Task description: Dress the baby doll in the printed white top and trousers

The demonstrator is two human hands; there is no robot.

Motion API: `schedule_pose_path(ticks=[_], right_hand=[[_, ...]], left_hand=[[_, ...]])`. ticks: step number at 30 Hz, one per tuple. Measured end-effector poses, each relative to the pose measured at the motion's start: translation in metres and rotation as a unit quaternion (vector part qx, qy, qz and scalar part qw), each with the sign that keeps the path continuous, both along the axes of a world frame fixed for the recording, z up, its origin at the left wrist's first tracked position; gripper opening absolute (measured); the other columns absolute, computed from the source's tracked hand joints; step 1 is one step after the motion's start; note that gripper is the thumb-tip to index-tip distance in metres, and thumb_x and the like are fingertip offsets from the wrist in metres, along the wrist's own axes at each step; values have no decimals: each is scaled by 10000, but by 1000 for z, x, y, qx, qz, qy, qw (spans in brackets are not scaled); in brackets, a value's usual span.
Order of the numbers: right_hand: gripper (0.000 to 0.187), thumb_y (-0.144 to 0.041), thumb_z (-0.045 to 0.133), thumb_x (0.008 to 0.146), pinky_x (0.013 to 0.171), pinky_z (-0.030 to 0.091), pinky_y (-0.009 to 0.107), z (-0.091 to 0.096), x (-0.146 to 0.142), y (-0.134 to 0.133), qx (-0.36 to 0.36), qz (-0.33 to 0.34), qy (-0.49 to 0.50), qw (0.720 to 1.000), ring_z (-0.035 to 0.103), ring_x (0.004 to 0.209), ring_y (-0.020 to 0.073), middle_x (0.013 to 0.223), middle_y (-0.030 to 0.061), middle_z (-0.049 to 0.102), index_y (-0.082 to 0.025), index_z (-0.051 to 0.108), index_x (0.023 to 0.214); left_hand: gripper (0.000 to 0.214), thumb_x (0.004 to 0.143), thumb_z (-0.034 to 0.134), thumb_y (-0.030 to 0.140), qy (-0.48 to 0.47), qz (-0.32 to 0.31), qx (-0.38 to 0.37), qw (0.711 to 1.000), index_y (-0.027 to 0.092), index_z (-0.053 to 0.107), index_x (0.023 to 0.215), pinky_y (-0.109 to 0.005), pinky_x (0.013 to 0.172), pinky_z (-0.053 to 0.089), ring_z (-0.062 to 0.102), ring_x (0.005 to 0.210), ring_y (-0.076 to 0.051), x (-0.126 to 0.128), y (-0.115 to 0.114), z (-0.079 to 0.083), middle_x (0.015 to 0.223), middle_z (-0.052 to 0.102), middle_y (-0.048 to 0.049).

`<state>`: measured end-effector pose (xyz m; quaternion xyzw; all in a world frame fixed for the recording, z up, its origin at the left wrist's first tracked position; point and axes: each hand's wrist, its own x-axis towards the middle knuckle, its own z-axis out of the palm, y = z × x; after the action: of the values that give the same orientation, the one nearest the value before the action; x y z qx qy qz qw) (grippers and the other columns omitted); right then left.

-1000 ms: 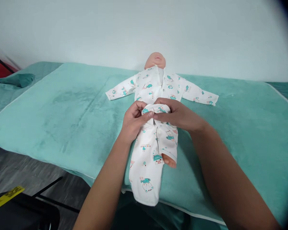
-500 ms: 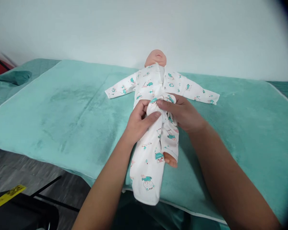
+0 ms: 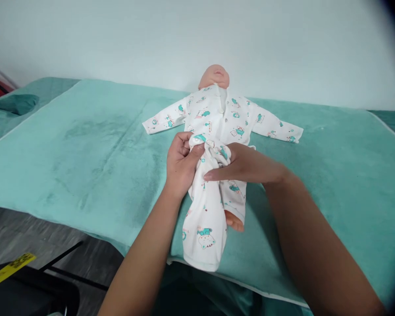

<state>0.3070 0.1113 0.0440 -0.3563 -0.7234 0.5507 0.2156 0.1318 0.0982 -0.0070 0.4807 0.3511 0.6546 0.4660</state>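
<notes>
A baby doll (image 3: 215, 75) lies on its back on the teal towel (image 3: 95, 149), dressed in a white romper (image 3: 217, 116) printed with teal animals, sleeves spread wide. My left hand (image 3: 179, 164) is closed on bunched romper cloth at the doll's hip. My right hand (image 3: 243, 164) lies over the same bunch with fingers stretched to the left, pressing the cloth. One romper leg (image 3: 202, 232) hangs limp toward the towel's near edge. A bare doll foot (image 3: 234, 220) pokes from the other leg.
A white wall rises just behind the doll. A folded dark green cloth (image 3: 11, 104) sits at the far left. Below the towel's near edge are grey floor, a dark object and a yellow strip (image 3: 8, 271).
The bunched cloth has been gathered further up the limp leg, shortening it. My right hand's fingers have flattened across the bunch; my left hand has curled tighter beside it.
</notes>
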Motion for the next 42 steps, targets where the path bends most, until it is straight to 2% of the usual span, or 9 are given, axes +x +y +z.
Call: schedule_pose_path(ticks=[5, 9, 14, 18, 24, 26, 33, 38, 42], right_hand=[[292, -474, 807, 789, 669, 560, 338, -9, -3, 0, -73, -137, 181, 971, 706, 779, 224, 870, 31, 753, -210, 759, 903], [392, -555, 802, 770, 637, 564, 354, -7, -11, 0, -75, -185, 199, 960, 702, 785, 248, 829, 43, 735, -218, 744, 961], [485, -646, 788, 746, 675, 573, 374, -5, -18, -2, -51, -186, 194, 962, 708, 840, 265, 864, 42, 732, -238, 724, 1000], [514, -638, 820, 712, 667, 572, 369, -10, -11, 1, -44, -169, 198, 964, 713, 853, 270, 870, 41, 733, -234, 731, 1016], [419, -388, 939, 605, 642, 582, 354, -8, 15, 8, -75, 16, 92, 993, 708, 769, 248, 845, 23, 748, -206, 769, 941], [343, -338, 925, 637, 674, 591, 357, -9, 18, 8, -77, 36, 76, 993, 712, 775, 238, 860, 21, 757, -207, 779, 918], [399, -491, 845, 747, 743, 594, 375, -14, 3, 4, -61, -146, 259, 953, 725, 891, 252, 963, 33, 756, -247, 724, 1037], [418, -515, 809, 787, 786, 585, 350, -13, 4, 8, -61, -153, 307, 938, 714, 981, 249, 1041, 43, 751, -240, 697, 1082], [411, -487, 795, 818, 845, 578, 348, -17, 7, 11, -63, -147, 328, 931, 710, 1009, 238, 1093, 52, 749, -219, 692, 1113]], left_hand=[[369, 794, 817, 486, 18, -95, -29, 995, 247, 602, 975, -257, 584, 453, 585, 647, -123, -1, -3, 3, 804, 655, 25], [513, 681, 920, 378, 47, -161, -63, 984, 254, 623, 1080, -283, 700, 524, 655, 806, -161, -5, -7, 8, 961, 699, 0], [328, 786, 837, 424, 13, -130, -70, 989, 237, 614, 937, -287, 688, 511, 631, 750, -149, -6, -4, 8, 864, 664, 11], [363, 780, 829, 484, -32, -74, -28, 996, 242, 581, 889, -281, 669, 500, 612, 721, -145, -2, 6, 8, 800, 618, 22], [415, 794, 786, 575, -45, -57, -24, 997, 247, 594, 961, -336, 773, 550, 675, 859, -198, 4, 10, 16, 898, 656, 1], [415, 803, 771, 588, -31, -62, -31, 997, 248, 608, 976, -334, 776, 554, 682, 881, -204, 5, 7, 18, 915, 674, -2], [390, 806, 789, 525, 121, -143, -48, 981, 205, 719, 1018, -335, 759, 529, 686, 883, -233, 2, -3, 38, 972, 737, -48], [393, 780, 832, 371, 234, -224, -36, 945, 188, 731, 1113, -369, 921, 523, 677, 1051, -269, 3, -8, 66, 1085, 748, -64], [465, 805, 794, 371, 249, -264, -74, 929, 189, 709, 1224, -384, 955, 514, 660, 1119, -288, 5, -13, 80, 1174, 739, -85]])
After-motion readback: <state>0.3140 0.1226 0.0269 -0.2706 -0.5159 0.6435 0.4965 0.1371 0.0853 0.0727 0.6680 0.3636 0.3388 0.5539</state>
